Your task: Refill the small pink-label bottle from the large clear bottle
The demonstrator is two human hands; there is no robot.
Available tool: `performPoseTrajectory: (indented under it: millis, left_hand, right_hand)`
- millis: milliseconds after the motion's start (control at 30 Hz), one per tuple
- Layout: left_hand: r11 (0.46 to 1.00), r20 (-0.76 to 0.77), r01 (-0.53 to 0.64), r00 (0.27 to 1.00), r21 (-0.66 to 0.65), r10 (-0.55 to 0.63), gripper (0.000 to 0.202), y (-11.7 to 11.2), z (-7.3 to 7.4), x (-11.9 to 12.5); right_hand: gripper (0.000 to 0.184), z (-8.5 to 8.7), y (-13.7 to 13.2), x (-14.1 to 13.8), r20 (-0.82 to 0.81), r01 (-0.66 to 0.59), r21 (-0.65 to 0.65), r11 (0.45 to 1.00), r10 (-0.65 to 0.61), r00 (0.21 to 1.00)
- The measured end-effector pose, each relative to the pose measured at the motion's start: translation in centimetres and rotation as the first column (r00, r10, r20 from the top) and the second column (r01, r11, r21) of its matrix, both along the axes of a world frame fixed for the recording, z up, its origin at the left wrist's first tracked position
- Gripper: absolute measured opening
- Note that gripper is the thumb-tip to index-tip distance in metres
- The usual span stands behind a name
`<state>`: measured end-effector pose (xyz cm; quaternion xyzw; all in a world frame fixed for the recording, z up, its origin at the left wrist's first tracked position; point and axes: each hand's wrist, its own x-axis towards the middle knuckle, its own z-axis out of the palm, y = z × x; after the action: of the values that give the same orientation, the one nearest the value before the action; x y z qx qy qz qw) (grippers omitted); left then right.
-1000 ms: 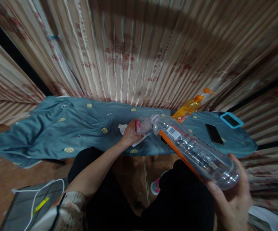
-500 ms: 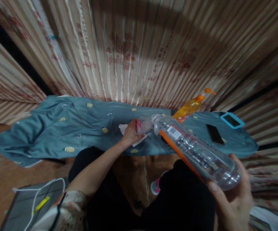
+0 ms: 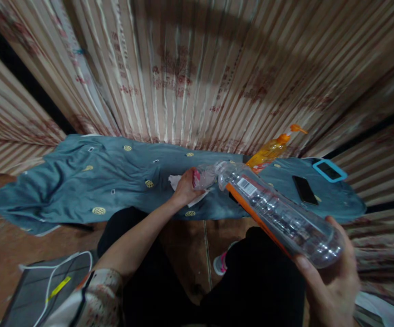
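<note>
My right hand (image 3: 335, 284) is closed round the base end of a large clear plastic bottle (image 3: 285, 215) with an orange label and a barcode. The bottle slants, its base toward me and its neck down to the left. My left hand (image 3: 185, 190) grips a small clear plastic bottle (image 3: 205, 176) with some pink on it. The necks of both bottles meet; I cannot tell exactly how the mouths sit. Under my left hand lies a white tissue (image 3: 174, 180). Behind the large bottle stands a pump bottle (image 3: 265, 154) with yellow-orange liquid, its lower part hidden.
A blue-green patterned cloth (image 3: 132, 163) covers the long narrow table. At its right lie a black phone (image 3: 305, 190) and a blue-framed device (image 3: 329, 170). A striped curtain (image 3: 197, 77) hangs behind. On the lower left, a white cable (image 3: 49, 286) crosses a grey surface.
Both hands and both bottles keep practically the same pose. The view shifts very slightly.
</note>
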<state>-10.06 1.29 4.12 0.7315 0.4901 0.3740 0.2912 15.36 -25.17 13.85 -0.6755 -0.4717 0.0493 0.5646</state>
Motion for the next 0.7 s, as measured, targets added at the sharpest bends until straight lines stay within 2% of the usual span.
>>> performPoseTrajectory:
  millis: [233,433,700]
  left_hand:
    - [1.0,0.031,-0.002,1.0,0.019,0.001,0.085,0.05,-0.25,-0.01]
    - [1.0,0.013,-0.008,1.0,0.013,0.008,0.086,0.13,-0.32,0.02]
    - [1.0,0.016,-0.001,1.0,0.004,0.001,0.087,0.01,-0.03,0.09]
  right_hand:
    - [0.109,-0.07,-0.02,0.08,-0.028,-0.002,0.002,1.0,0.002,1.0]
    - [0.106,-0.03,0.17,0.01,0.019,0.001,0.009,1.0,-0.001,1.0]
    - [0.11,-0.09,-0.13,0.16,0.006,0.015,-0.012,1.0,-0.015,1.0]
